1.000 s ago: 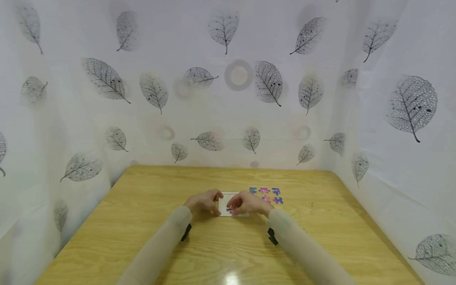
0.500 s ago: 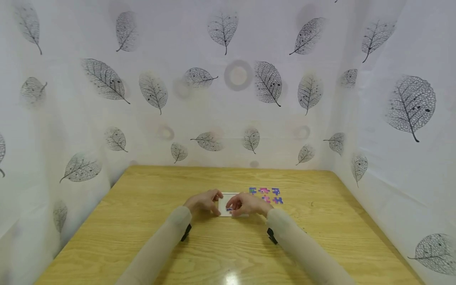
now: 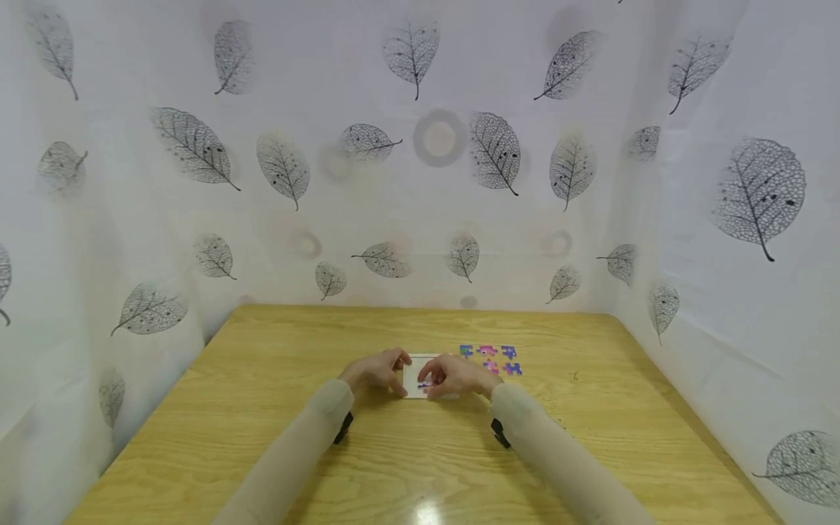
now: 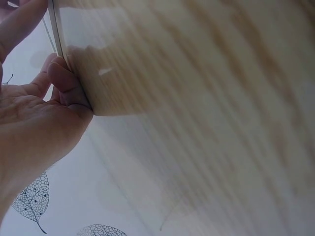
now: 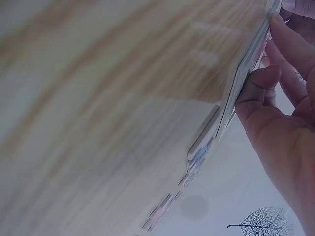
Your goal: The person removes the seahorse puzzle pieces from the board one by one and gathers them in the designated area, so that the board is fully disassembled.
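Note:
A small white puzzle tray (image 3: 411, 370) lies flat on the wooden table. My left hand (image 3: 375, 370) holds its left side, the thumb at the near corner and the fingers toward the far corner. In the left wrist view, the thumb and fingers touch the edge of the tray (image 4: 60, 37). Over the tray, my right hand (image 3: 461, 375) pinches a small pink and purple jigsaw piece (image 3: 426, 383) low at the surface. The fingers cover most of that piece. In the right wrist view, the right hand (image 5: 283, 93) sits close against the tray's edge (image 5: 236, 86).
Several loose jigsaw pieces (image 3: 487, 351) in pink, purple, blue and green lie beyond and right of the tray. The wooden table (image 3: 420, 445) reaches a leaf-printed curtain (image 3: 420, 219) at the back and sides.
The right fingers shift very slightly over the tray, and more pink of the pinched jigsaw piece shows. My left hand and the tray stay in place.

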The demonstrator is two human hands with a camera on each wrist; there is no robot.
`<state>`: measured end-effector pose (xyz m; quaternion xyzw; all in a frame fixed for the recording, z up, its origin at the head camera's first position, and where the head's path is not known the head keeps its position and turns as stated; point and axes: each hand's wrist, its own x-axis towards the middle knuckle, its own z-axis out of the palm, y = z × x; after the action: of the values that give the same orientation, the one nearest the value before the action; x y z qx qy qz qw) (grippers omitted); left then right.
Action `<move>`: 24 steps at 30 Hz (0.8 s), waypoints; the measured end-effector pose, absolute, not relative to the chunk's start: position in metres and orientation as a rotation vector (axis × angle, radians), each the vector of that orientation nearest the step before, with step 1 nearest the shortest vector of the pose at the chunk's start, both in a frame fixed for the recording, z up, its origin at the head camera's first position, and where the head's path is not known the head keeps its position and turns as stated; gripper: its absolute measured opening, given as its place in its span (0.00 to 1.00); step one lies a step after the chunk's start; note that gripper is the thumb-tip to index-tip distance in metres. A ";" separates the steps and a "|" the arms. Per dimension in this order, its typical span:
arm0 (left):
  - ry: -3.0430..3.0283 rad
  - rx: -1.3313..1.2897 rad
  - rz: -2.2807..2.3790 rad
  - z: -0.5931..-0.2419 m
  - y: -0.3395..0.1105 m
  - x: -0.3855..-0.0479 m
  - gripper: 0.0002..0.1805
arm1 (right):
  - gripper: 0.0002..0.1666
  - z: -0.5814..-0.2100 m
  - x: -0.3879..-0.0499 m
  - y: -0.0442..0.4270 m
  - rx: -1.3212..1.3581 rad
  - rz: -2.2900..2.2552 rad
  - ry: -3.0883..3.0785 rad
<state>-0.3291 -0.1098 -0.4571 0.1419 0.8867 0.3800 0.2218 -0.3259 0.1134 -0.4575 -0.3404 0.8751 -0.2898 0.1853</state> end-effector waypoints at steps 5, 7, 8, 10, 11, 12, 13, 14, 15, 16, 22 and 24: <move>2.453 0.394 1.050 -0.458 -0.109 -0.329 0.34 | 0.18 -0.459 -0.327 0.113 -0.956 -0.820 2.477; 2.456 0.399 1.046 -0.458 -0.109 -0.329 0.34 | 0.17 -0.460 -0.327 0.113 -0.956 -0.823 2.478; 2.459 0.404 1.044 -0.459 -0.109 -0.330 0.34 | 0.17 -0.460 -0.328 0.113 -0.950 -0.823 2.477; 2.463 0.411 1.039 -0.460 -0.109 -0.331 0.34 | 0.16 -0.461 -0.329 0.113 -0.949 -0.823 2.477; 2.464 0.413 1.038 -0.460 -0.109 -0.331 0.34 | 0.16 -0.461 -0.329 0.113 -0.945 -0.821 2.479; 2.464 0.413 1.039 -0.460 -0.109 -0.331 0.34 | 0.16 -0.461 -0.329 0.113 -0.943 -0.815 2.481; 2.465 0.415 1.038 -0.460 -0.109 -0.331 0.34 | 0.16 -0.461 -0.329 0.113 -0.943 -0.808 2.488; 2.467 0.418 1.037 -0.461 -0.109 -0.331 0.34 | 0.16 -0.461 -0.329 0.113 -0.942 -0.803 2.492; 2.466 0.421 1.040 -0.460 -0.109 -0.331 0.35 | 0.16 -0.461 -0.329 0.113 -0.945 -0.806 2.493; 2.466 0.425 1.040 -0.460 -0.109 -0.331 0.35 | 0.17 -0.461 -0.329 0.113 -0.945 -0.812 2.491; 2.468 0.447 1.037 -0.461 -0.111 -0.332 0.35 | 0.17 -0.461 -0.328 0.114 -0.957 -0.881 2.457; 2.470 0.448 1.039 -0.462 -0.111 -0.331 0.35 | 0.17 -0.460 -0.328 0.114 -0.951 -0.885 2.455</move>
<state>-0.3315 -0.1107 -0.4615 0.1613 0.8886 0.3740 0.2108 -0.3283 0.1136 -0.4604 -0.3366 0.8693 -0.3134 0.1809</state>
